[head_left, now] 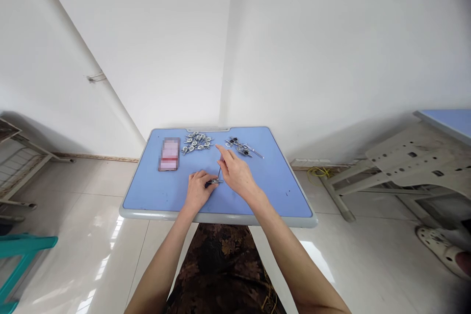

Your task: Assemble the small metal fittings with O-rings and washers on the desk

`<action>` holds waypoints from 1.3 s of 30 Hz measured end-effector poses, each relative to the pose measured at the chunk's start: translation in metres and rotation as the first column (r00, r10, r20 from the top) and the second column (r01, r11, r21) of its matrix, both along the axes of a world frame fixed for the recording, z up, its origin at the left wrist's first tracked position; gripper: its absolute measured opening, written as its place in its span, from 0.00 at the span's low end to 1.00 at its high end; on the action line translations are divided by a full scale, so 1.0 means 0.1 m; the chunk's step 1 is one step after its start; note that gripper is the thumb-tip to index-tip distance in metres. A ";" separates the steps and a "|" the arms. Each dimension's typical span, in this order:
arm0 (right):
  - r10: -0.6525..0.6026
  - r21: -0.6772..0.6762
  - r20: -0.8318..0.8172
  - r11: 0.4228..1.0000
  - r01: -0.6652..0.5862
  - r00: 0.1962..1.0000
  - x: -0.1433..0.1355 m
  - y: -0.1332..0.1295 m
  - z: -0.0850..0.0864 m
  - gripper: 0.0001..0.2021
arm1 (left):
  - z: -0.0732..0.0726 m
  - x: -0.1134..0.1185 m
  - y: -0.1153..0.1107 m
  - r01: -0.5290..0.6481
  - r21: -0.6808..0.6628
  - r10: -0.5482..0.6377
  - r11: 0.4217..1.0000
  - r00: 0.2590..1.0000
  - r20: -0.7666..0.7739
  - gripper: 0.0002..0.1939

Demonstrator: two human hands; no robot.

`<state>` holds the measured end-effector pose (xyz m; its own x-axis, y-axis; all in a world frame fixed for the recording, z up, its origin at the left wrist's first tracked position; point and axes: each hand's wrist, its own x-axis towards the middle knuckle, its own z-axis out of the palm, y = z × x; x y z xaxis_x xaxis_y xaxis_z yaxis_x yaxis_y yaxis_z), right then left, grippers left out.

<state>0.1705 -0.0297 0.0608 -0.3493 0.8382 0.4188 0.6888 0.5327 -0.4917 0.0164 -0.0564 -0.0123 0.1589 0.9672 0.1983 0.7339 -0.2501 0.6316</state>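
Observation:
Near the front of the blue table (147, 191), my left hand (198, 190) is closed on a small metal part (215, 182), pressing it down on the tabletop. My right hand (237, 171) is closed above it around a screwdriver (220, 172), whose thin steel shaft slants down to the part. The screwdriver's handle is mostly hidden inside my fingers. Beyond my left hand lies a pile of similar silvery metal parts (196, 141) with round centres. A smaller group of metal parts with dark round centres (243, 148) lies behind my right hand.
A phone (169, 154) lies on the table's left side. White wall (176, 59) rises behind the table. To the right stand another desk (447, 120) and a foot in a clog (439, 248). A green stool (27, 245) is at the lower left.

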 end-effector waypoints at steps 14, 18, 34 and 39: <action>-0.038 -0.011 0.123 0.999 0.040 0.992 -0.11 0.05 0.08 0.19 | 0.02 0.01 -0.03 0.011 0.040 -0.008 0.999 0.998 -0.065 0.09; 0.078 -0.066 0.021 0.995 -0.077 0.997 -0.07 0.07 0.12 0.22 | 0.01 0.01 -0.03 0.008 0.030 -0.005 1.000 0.996 -0.086 0.09; 0.195 -0.072 0.049 0.979 -0.191 0.980 -0.01 0.08 0.20 0.20 | 0.00 0.01 -0.02 0.003 0.037 0.000 0.999 0.998 -0.066 0.10; -0.012 0.017 0.155 1.000 0.009 0.988 -0.15 0.05 0.17 0.09 | -0.01 0.01 -0.02 0.000 0.044 0.003 0.999 0.998 -0.062 0.10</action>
<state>0.1551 -0.0245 0.0780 -0.4021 0.8359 0.3737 0.7616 0.5318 -0.3702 0.0176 -0.0582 -0.0130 0.1705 0.9580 0.2307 0.7717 -0.2754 0.5733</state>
